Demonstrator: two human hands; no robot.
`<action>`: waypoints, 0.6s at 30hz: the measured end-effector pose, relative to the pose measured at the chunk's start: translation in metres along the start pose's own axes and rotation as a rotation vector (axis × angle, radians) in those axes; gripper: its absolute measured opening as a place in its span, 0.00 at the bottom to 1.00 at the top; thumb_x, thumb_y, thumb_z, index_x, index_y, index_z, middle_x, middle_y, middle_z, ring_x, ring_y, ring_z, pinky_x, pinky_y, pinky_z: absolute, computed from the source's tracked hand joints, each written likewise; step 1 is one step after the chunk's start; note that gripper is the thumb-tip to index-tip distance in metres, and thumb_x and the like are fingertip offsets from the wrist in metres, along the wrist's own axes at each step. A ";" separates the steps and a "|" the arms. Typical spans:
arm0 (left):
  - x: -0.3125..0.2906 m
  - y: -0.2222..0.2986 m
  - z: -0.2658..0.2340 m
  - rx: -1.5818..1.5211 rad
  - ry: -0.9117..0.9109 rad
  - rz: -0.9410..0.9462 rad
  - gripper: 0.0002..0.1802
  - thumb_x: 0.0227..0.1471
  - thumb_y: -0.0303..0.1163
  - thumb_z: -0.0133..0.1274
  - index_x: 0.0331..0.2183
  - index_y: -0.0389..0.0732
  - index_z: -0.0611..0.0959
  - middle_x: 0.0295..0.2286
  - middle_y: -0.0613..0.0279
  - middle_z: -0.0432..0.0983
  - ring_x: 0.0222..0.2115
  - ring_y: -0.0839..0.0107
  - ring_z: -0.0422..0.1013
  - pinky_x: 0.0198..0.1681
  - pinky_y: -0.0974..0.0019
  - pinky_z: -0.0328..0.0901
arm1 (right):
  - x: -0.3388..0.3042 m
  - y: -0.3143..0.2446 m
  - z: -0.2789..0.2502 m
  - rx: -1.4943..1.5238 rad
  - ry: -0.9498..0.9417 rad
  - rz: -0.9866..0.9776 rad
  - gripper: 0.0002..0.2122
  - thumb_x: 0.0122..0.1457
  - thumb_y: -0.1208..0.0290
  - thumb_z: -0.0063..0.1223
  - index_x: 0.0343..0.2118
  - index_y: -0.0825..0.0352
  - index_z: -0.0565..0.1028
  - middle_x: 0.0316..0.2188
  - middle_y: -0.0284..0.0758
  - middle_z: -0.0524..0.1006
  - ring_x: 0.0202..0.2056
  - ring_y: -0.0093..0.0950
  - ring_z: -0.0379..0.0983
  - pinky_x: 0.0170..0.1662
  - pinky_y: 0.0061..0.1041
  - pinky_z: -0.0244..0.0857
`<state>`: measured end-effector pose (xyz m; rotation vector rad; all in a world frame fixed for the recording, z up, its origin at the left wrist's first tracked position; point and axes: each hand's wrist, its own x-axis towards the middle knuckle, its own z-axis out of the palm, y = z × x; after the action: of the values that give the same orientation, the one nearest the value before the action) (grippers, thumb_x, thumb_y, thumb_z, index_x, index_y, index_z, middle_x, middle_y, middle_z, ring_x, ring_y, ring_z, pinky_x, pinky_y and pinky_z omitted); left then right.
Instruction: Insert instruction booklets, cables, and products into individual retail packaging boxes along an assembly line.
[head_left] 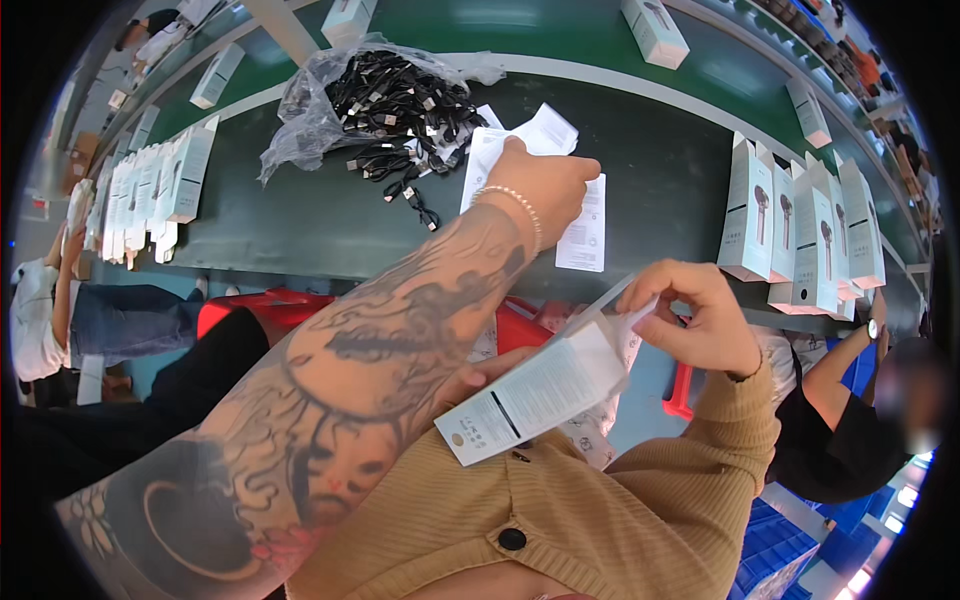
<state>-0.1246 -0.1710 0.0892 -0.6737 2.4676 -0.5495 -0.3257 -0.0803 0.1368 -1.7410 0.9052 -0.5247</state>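
Observation:
A white cardboard box [540,395] with fine print leans in front of my tan cardigan, its open end up and to the right. My left hand [484,375] is mostly hidden behind a tattooed arm; its fingers show along the box's edge, gripping it. At the open end my right hand [690,312] is closed, with thumb and fingers pinching a pale flap of the box. Another person's tattooed arm [390,340] crosses in front of me from the left. That person's hand [540,190], with a beaded bracelet, is over white printed leaflets [583,235] on the dark table.
A clear plastic bag [300,120] of black USB cables [400,105] lies on the table [330,225]. Upright printed boxes stand at the right [790,225] and left [155,190]. Red stools [265,308] are below. A person [835,400] works at the right, above a blue crate [770,550].

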 end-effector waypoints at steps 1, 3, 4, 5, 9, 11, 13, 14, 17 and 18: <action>-0.011 -0.003 -0.008 0.023 -0.011 0.010 0.25 0.36 0.32 0.67 0.41 0.49 0.80 0.44 0.67 0.70 0.51 0.68 0.59 0.52 0.66 0.62 | -0.004 0.006 0.006 -0.020 0.066 -0.078 0.06 0.47 0.81 0.57 0.29 0.68 0.75 0.28 0.32 0.78 0.24 0.17 0.69 0.25 0.15 0.61; -0.030 -0.004 -0.011 0.086 0.049 0.045 0.27 0.37 0.34 0.65 0.44 0.48 0.78 0.46 0.67 0.68 0.53 0.67 0.57 0.53 0.66 0.61 | -0.013 0.010 0.013 0.005 0.137 -0.099 0.04 0.48 0.79 0.57 0.29 0.67 0.77 0.28 0.31 0.79 0.21 0.17 0.69 0.22 0.15 0.59; -0.033 -0.005 -0.010 0.154 0.110 0.080 0.30 0.39 0.36 0.64 0.47 0.47 0.75 0.47 0.66 0.66 0.54 0.66 0.56 0.54 0.66 0.59 | -0.015 0.010 0.014 0.005 0.140 -0.092 0.04 0.48 0.79 0.57 0.29 0.67 0.77 0.28 0.31 0.79 0.21 0.17 0.69 0.22 0.15 0.59; -0.031 0.003 0.002 0.109 0.155 -0.100 0.31 0.48 0.43 0.56 0.53 0.49 0.69 0.52 0.61 0.63 0.57 0.63 0.53 0.59 0.59 0.51 | -0.017 0.011 0.016 -0.036 0.183 -0.100 0.05 0.47 0.80 0.57 0.29 0.67 0.77 0.27 0.31 0.79 0.21 0.18 0.70 0.22 0.15 0.60; -0.039 0.012 0.019 -0.305 0.172 -0.235 0.29 0.56 0.48 0.44 0.57 0.50 0.63 0.57 0.56 0.57 0.59 0.61 0.50 0.61 0.44 0.40 | -0.024 0.014 0.007 -0.269 0.360 -0.221 0.07 0.45 0.82 0.57 0.30 0.67 0.78 0.26 0.32 0.79 0.21 0.20 0.73 0.22 0.16 0.63; -0.035 0.020 0.026 -0.208 0.248 -0.302 0.27 0.55 0.51 0.43 0.54 0.53 0.69 0.56 0.64 0.60 0.58 0.63 0.53 0.58 0.47 0.46 | -0.026 0.009 0.006 -0.263 0.371 -0.222 0.08 0.44 0.82 0.57 0.30 0.67 0.78 0.26 0.33 0.79 0.20 0.21 0.72 0.22 0.16 0.63; -0.028 0.018 0.026 -0.295 0.427 -0.364 0.24 0.54 0.53 0.43 0.48 0.54 0.77 0.53 0.71 0.66 0.57 0.66 0.56 0.55 0.50 0.52 | -0.025 0.007 0.007 -0.297 0.371 -0.263 0.09 0.44 0.83 0.58 0.30 0.66 0.78 0.26 0.34 0.80 0.19 0.23 0.73 0.21 0.17 0.64; -0.026 0.017 0.021 -0.299 0.426 -0.359 0.24 0.54 0.53 0.43 0.48 0.54 0.77 0.53 0.71 0.66 0.57 0.66 0.56 0.55 0.50 0.52 | -0.023 0.005 0.009 -0.296 0.372 -0.257 0.09 0.44 0.83 0.58 0.30 0.66 0.78 0.26 0.34 0.80 0.19 0.23 0.73 0.21 0.17 0.64; -0.029 0.003 0.001 -0.213 0.222 -0.382 0.21 0.56 0.52 0.41 0.45 0.53 0.77 0.51 0.65 0.67 0.55 0.67 0.58 0.55 0.49 0.52 | -0.019 0.002 0.010 -0.385 0.391 -0.346 0.09 0.44 0.83 0.58 0.29 0.65 0.78 0.25 0.35 0.79 0.18 0.25 0.73 0.21 0.18 0.64; -0.029 0.002 0.008 -0.217 0.223 -0.375 0.21 0.56 0.52 0.41 0.45 0.53 0.77 0.51 0.65 0.67 0.55 0.67 0.58 0.55 0.49 0.52 | -0.018 0.003 0.009 -0.373 0.374 -0.322 0.08 0.45 0.83 0.58 0.30 0.65 0.78 0.25 0.34 0.79 0.18 0.25 0.73 0.20 0.18 0.64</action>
<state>-0.0992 -0.1551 0.0922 -1.2387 2.6454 -0.5193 -0.3310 -0.0614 0.1323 -2.1899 1.0342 -0.9656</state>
